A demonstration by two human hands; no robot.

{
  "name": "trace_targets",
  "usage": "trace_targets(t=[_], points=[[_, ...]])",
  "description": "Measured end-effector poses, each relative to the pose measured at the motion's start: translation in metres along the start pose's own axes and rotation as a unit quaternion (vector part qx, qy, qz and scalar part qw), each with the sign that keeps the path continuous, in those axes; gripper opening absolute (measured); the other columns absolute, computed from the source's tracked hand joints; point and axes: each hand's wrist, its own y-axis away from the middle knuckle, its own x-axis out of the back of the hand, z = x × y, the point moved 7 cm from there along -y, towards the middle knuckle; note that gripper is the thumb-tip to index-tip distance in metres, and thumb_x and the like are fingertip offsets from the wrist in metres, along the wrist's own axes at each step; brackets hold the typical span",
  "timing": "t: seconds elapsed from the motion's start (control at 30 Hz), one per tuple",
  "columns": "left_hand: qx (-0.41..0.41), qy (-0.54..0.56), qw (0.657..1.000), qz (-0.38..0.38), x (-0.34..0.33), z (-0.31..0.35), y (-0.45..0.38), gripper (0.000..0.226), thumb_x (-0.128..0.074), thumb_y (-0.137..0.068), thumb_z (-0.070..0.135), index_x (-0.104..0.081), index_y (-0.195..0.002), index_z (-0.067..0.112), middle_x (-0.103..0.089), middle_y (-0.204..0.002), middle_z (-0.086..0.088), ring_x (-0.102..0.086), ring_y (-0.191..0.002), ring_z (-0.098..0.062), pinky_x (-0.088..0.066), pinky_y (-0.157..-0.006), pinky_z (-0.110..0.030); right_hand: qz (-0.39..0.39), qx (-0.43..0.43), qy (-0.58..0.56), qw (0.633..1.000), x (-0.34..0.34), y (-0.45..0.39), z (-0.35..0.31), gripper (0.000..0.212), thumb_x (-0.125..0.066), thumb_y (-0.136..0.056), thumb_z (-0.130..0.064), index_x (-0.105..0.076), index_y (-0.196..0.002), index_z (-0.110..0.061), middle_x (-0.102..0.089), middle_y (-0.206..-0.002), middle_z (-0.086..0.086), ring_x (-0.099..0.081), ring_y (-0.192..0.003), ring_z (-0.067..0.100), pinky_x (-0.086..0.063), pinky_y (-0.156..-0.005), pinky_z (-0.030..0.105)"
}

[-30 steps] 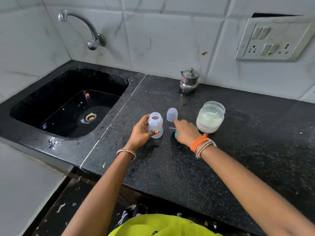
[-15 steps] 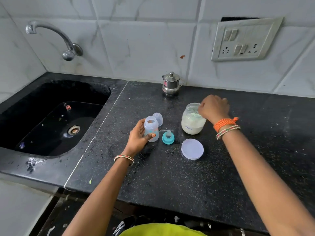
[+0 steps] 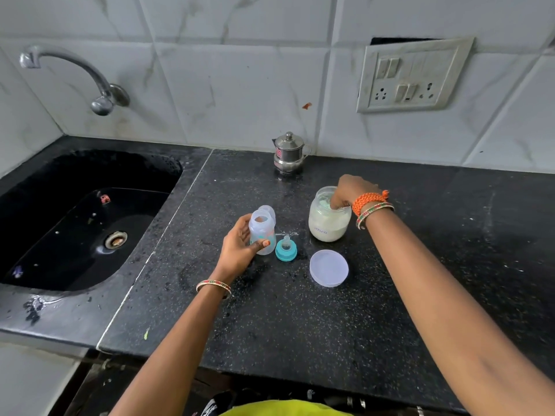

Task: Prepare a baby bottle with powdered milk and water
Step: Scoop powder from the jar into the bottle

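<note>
1. A small clear plastic baby bottle [image 3: 262,232] with teal and orange markings is seen upright and uncapped on the black speckled stone surface [image 3: 285,319], just left of the frame's centre.
2. The bottle is gripped by the left hand [image 3: 240,250], whose thumb is curled across its lower front and whose fingers are wrapped behind it.
3. A clear dome-shaped plastic cap [image 3: 268,211] is partly hidden directly behind the bottle.
4. A teal screw ring with a clear teat [image 3: 286,249] is set on the surface just right of the bottle, apart from it.
5. A round clear jar of white milk powder [image 3: 327,223] is placed right of centre, open at the top.
6. The right hand [image 3: 351,192] is lowered into the jar's mouth with its fingers curled down inside; whether anything is held there cannot be told.
7. A round translucent white plastic lid [image 3: 329,268] is laid flat on the surface below the jar in the frame.
8. A small lidded steel pot [image 3: 289,153] is stood against the white tiled wall [image 3: 240,70], above the centre.
9. A black sink [image 3: 75,220] is occupied by the left of the frame, with a metal tap [image 3: 99,85] in the upper left.
10. A white switch and socket panel [image 3: 411,75] is mounted in the upper right.
</note>
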Motion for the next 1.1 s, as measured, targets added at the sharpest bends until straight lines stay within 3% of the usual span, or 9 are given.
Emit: trace_targets(t=[0.1,0.23,0.4,0.53,0.67,0.77,0.9,1.1], points=[[-0.003,-0.015,1.000,-0.007,-0.003,0.000,-0.003,0.060,-0.071,-0.076,-0.007,-0.047,-0.124,0.019,-0.059,-0.125,0.002,-0.056,-0.117,-0.011,-0.045,-0.099,-0.020,0.105,0.000,0.007,0.994,0.016,0.007,0.007,0.044,-0.061,-0.087,-0.016,-0.051,-0.128,-0.006,-0.046,-0.139,0.021,-0.030,-0.135,0.048,-0.026,-0.107,0.064],[-0.003,-0.011,1.000,-0.012,-0.006,0.001,-0.004,0.059,-0.070,-0.077,-0.007,-0.046,-0.124,0.018,-0.058,-0.124,0.003,-0.055,-0.116,-0.010,-0.045,-0.095,-0.014,0.205,0.054,0.051,0.976,0.023,0.019,0.007,0.032,-0.059,-0.088,-0.011,-0.056,-0.119,-0.004,-0.050,-0.134,0.019,-0.024,-0.139,0.043,-0.017,-0.110,0.067],[0.003,-0.003,1.000,-0.014,-0.008,0.001,-0.002,0.059,-0.068,-0.078,-0.009,-0.044,-0.125,0.017,-0.057,-0.123,0.005,-0.055,-0.115,-0.008,-0.044,-0.098,-0.017,0.179,0.074,0.013,0.981,0.008,0.016,0.007,0.024,-0.062,-0.087,-0.012,-0.062,-0.110,-0.007,-0.056,-0.128,0.016,-0.022,-0.141,0.041,-0.011,-0.112,0.065],[0.006,-0.007,1.000,-0.013,-0.008,0.000,0.000,0.061,-0.068,-0.078,-0.008,-0.043,-0.131,0.011,-0.056,-0.128,-0.001,-0.054,-0.120,-0.013,-0.042,-0.104,-0.027,0.150,0.061,-0.030,0.986,0.006,0.013,0.010,0.019,-0.064,-0.085,-0.016,-0.065,-0.103,-0.009,-0.058,-0.124,0.015,-0.031,-0.136,0.038,-0.010,-0.112,0.062],[0.010,-0.007,1.000,-0.009,-0.006,-0.001,-0.001,0.061,-0.068,-0.078,-0.008,-0.044,-0.130,0.012,-0.056,-0.129,-0.003,-0.054,-0.121,-0.014,-0.042,-0.105,-0.029,0.114,0.052,-0.077,0.989,0.004,0.005,0.014,0.014,-0.068,-0.081,-0.022,-0.061,-0.090,-0.013,-0.062,-0.120,0.015,-0.041,-0.128,0.038,-0.015,-0.112,0.060],[0.012,-0.002,1.000,-0.010,-0.007,-0.001,-0.001,0.061,-0.068,-0.078,-0.008,-0.044,-0.129,0.013,-0.056,-0.130,-0.003,-0.054,-0.120,-0.014,-0.042,-0.104,-0.029,0.096,0.044,-0.111,0.988,0.000,0.003,0.019,0.021,-0.070,-0.079,-0.026,-0.062,-0.093,-0.013,-0.063,-0.120,0.014,-0.044,-0.127,0.037,-0.016,-0.111,0.061],[0.010,0.002,1.000,-0.011,-0.007,-0.001,-0.001,0.060,-0.068,-0.078,-0.009,-0.044,-0.128,0.014,-0.056,-0.131,-0.004,-0.053,-0.121,-0.015,-0.043,-0.104,-0.028,0.092,0.030,-0.136,0.986,-0.002,0.001,0.029,0.037,-0.071,-0.081,-0.029,-0.066,-0.109,-0.006,-0.060,-0.126,0.013,-0.041,-0.130,0.037,-0.015,-0.111,0.061],[0.009,0.009,1.000,-0.013,-0.008,-0.001,0.000,0.060,-0.068,-0.078,-0.009,-0.044,-0.128,0.013,-0.055,-0.131,-0.005,-0.053,-0.122,-0.016,-0.042,-0.106,-0.032,0.147,0.041,-0.206,0.967,0.007,0.015,0.044,0.015,-0.069,-0.084,-0.028,-0.071,-0.088,-0.013,-0.067,-0.111,0.008,-0.048,-0.122,0.034,-0.021,-0.109,0.057]])
